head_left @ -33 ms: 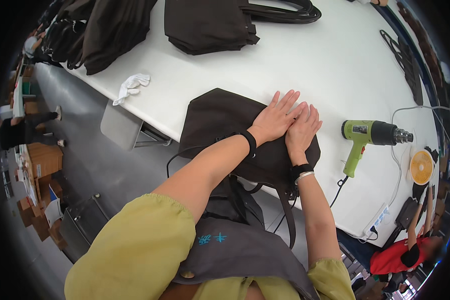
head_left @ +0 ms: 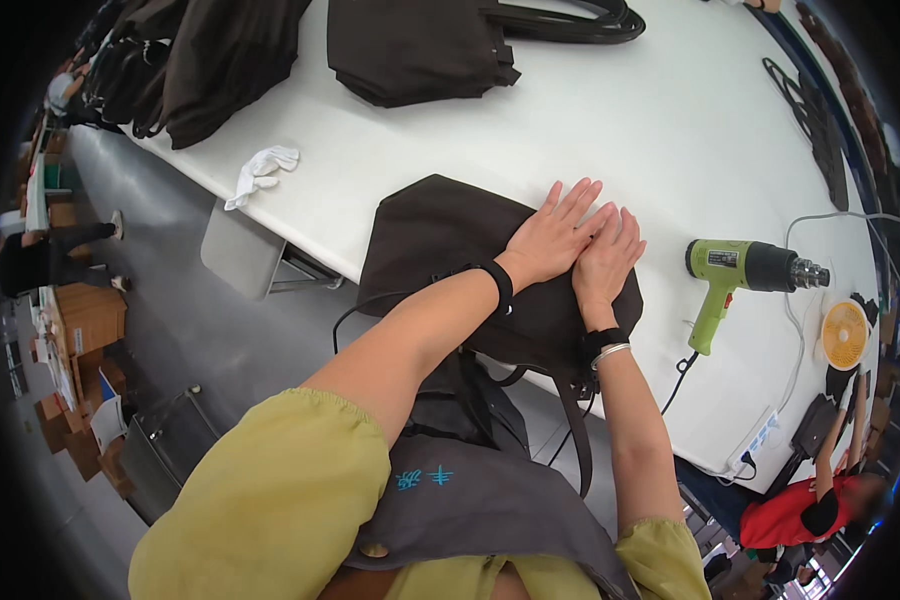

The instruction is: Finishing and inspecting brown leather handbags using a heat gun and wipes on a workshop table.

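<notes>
A dark brown-black fabric bag (head_left: 440, 230) lies flat at the near edge of the white table (head_left: 660, 120), its straps drooping over the edge toward me. My left hand (head_left: 553, 240) rests flat on the bag's right part with fingers stretched out. Close beside it, my right hand (head_left: 605, 262) lies on the same part, fingers straight and pointing away from me. The fingertips of the left hand meet or slightly overlap the right hand's. Both hands are open and press on the cloth without gripping it. My forearms hide some of the bag's near side.
Right of the bag lies a green heat gun (head_left: 720, 265), its cord running toward me. Beyond it are a power strip (head_left: 765, 432) and a round yellow-orange item (head_left: 844, 335). More dark bags (head_left: 420, 55) lie at the back; a white glove (head_left: 262, 175) is left. A person in red (head_left: 795, 510) works at right.
</notes>
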